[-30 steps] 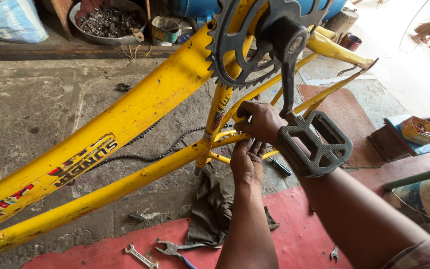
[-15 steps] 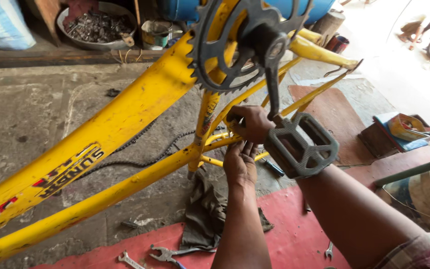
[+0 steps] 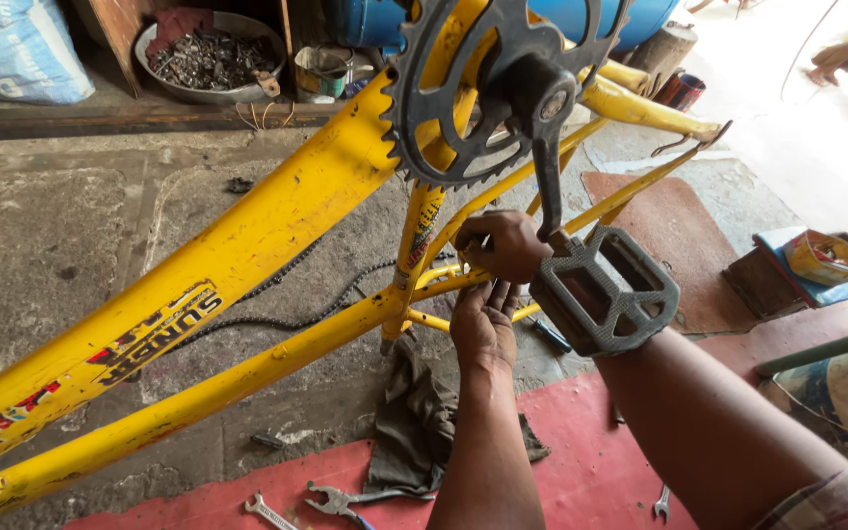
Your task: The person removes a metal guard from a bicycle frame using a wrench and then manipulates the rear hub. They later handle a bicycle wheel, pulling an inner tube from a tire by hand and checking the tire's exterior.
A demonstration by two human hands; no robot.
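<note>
While the yellow bicycle frame (image 3: 247, 245) lies upturned across the concrete floor (image 3: 41, 236), both hands work at the thin tubes just below its black chainring (image 3: 463, 98). The right hand (image 3: 504, 245) has its fingers closed around a yellow tube, just beside the grey pedal (image 3: 606, 291) hanging on the crank arm (image 3: 547, 182). The left hand (image 3: 483, 324) reaches up from below, fingers curled against the same tube; their grip is hidden. A dark rag (image 3: 409, 422), pliers (image 3: 341, 501) and a spanner (image 3: 265, 510) lie on the red mat (image 3: 581, 461).
</note>
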